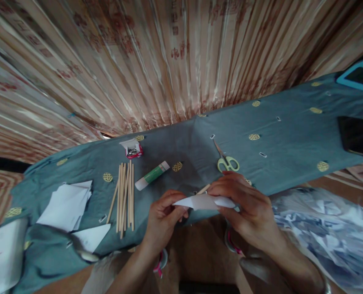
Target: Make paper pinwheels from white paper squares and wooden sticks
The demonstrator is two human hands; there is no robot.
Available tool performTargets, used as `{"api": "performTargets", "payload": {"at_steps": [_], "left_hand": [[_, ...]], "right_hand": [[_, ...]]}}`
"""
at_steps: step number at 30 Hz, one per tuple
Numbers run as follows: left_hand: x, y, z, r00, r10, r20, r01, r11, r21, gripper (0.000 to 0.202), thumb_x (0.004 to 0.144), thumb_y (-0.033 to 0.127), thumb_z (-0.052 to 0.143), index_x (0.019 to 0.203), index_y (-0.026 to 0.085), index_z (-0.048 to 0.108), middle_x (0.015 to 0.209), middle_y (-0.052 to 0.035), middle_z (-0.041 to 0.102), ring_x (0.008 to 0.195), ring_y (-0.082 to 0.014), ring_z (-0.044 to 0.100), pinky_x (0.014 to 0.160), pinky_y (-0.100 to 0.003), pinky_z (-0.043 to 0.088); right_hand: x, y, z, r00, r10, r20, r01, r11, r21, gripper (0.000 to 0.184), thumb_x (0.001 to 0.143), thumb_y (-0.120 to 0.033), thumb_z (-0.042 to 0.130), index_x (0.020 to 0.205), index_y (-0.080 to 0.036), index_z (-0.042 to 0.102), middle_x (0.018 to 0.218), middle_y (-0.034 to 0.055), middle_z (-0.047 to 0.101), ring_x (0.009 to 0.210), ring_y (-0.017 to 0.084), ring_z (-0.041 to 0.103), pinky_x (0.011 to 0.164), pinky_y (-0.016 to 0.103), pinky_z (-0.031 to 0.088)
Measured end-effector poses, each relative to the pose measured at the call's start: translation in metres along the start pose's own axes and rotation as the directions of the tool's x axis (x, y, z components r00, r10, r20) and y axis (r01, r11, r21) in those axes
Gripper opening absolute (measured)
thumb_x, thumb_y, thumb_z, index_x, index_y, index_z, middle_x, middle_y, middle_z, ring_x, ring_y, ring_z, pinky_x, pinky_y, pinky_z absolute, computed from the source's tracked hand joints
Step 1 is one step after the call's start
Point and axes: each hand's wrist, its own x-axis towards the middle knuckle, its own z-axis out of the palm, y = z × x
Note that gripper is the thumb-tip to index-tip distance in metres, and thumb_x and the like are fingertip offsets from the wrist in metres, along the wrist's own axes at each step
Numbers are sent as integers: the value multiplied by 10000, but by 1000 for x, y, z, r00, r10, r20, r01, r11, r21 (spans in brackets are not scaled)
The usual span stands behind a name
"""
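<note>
Paper [201, 201] spans your two hands at the bench's near edge, a white piece that looks folded or curled, seen nearly edge-on.

Left hand [165, 214]: thumb and fingers pinch the piece near its pointed left tip. Right hand [242, 198]: thumb below, fingers above, grasping the opposite end. A wooden stick [203, 189] shows just beyond the paper beside your right fingers; whether they grip it or merely cover its end, I cannot tell.

Handling notes, judgement only: let the left pinch set the tension, light enough not to crease the tip. Align the paper's edge to the stick before pressing, then work from one end with the right thumb so that no slack gathers. Rest your wrists on the near edge if the piece wavers; thin paper probably shifts easily.

Layout on the bench [291, 143]: scissors [224, 157] lie beyond your right hand, blades toward the far edge. The glue stick [152, 175] lies left of them, sticks [129, 196] further left, a small open box [134, 152] nearer the far edge. The paper stack [63, 206] is toward the left end, well clear of your elbows.
</note>
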Motion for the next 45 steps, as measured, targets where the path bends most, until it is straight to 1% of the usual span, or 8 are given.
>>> {"api": "performTargets", "payload": {"at_steps": [13,17,20,24,27,35,38,45], "left_hand": [[-2,-3,-2,1000,-4,19,5,1000,-20,151,670,313,771,700,169,739,741,-12,595,482,-70,532,421,-181,400],[-2,-5,-2,1000,22,10,-22,1000,5,70,694,240,748,664,179,734,745,-9,604,494,-61,524,442,-175,395],[-2,-3,-1,1000,20,10,-21,999,46,147,701,213,739,568,169,694,680,1,587,490,-55,495,468,-178,398],[-3,-5,3,998,-38,42,37,999,34,169,709,248,740,566,168,699,644,3,557,505,-67,484,472,-190,402],[-7,-16,6,995,-94,32,96,995,-39,91,699,266,753,711,176,758,674,0,575,502,-65,474,464,-197,393],[-18,-36,6,988,-154,-1,152,980,-130,258,720,304,744,943,179,779,700,-19,624,555,-78,478,538,-216,397],[-22,-38,5,986,-169,-7,165,969,-181,256,702,289,753,932,181,785,692,-26,640,578,-84,493,550,-211,392],[-33,-32,4,966,-250,-68,221,932,-287,315,574,303,841,853,165,793,758,-56,699,588,-89,535,522,-206,399]], "right_hand": [[1,-2,-1,999,40,-8,-40,999,12,171,856,-196,585,971,-281,680,863,10,733,825,205,672,925,419,470],[0,-3,1,986,169,4,-168,980,104,114,843,-213,630,923,-268,691,844,8,737,809,193,672,904,394,488],[0,0,4,934,356,40,-356,910,213,38,819,-256,676,838,-249,708,816,3,733,772,170,665,810,325,514],[1,10,9,805,572,158,-585,720,373,150,790,-358,700,808,-211,725,750,17,710,662,149,622,610,261,489],[3,20,13,720,648,249,-675,570,469,211,726,-391,749,798,-193,728,706,11,697,594,127,572,549,246,448],[9,33,22,507,755,416,-808,248,534,286,541,-348,853,706,-166,707,633,2,693,551,109,564,538,239,429],[10,34,27,497,753,432,-814,231,533,322,528,-349,852,744,-151,718,679,23,717,583,123,585,583,259,442],[11,30,35,551,722,418,-812,348,469,357,526,-410,827,749,-166,692,641,-4,691,579,134,592,596,267,446]]}}
